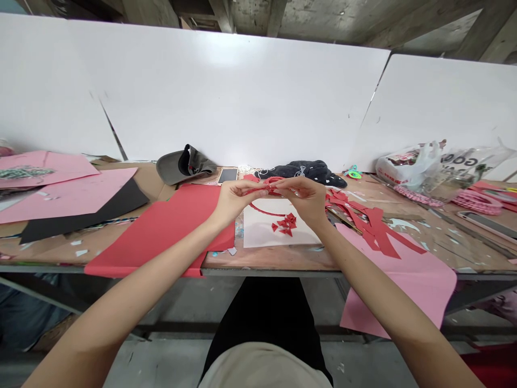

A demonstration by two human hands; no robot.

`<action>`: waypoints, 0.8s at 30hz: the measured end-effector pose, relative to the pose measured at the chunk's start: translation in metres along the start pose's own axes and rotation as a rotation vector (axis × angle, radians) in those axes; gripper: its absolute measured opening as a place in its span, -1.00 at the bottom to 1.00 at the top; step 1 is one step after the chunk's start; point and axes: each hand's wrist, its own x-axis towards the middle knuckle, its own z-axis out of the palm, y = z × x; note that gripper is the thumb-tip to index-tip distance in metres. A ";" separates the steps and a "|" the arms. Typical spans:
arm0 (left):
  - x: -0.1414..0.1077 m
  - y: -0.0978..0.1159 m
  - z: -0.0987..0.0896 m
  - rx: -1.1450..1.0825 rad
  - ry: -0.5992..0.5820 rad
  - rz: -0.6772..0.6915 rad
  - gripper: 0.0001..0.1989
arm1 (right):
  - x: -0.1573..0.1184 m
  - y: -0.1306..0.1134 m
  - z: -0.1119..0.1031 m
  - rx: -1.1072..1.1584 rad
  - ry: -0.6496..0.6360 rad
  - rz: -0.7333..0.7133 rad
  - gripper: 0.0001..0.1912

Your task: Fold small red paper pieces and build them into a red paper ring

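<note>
My left hand (237, 198) and my right hand (306, 198) meet in front of me above the table, fingertips pinched together. Between them they grip a narrow red folded-paper strip (267, 213), part of which curves down below the fingers. The fingers hide the exact spot where it is held. Beneath lies a white sheet of paper (258, 235), and on it sits a small heap of red folded paper pieces (287, 222).
Left are a large red sheet (161, 231), a grey cap (183, 164) and pink sheets (92, 196). A phone (228, 175) and dark cloth (307, 171) lie behind. Right are red paper strips (374, 229), a pink sheet (420, 275) overhanging the edge, and a plastic bag (412, 167).
</note>
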 end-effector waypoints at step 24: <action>0.000 -0.001 0.000 0.046 0.014 0.027 -0.81 | -0.001 -0.001 -0.003 -0.104 -0.037 -0.060 -0.93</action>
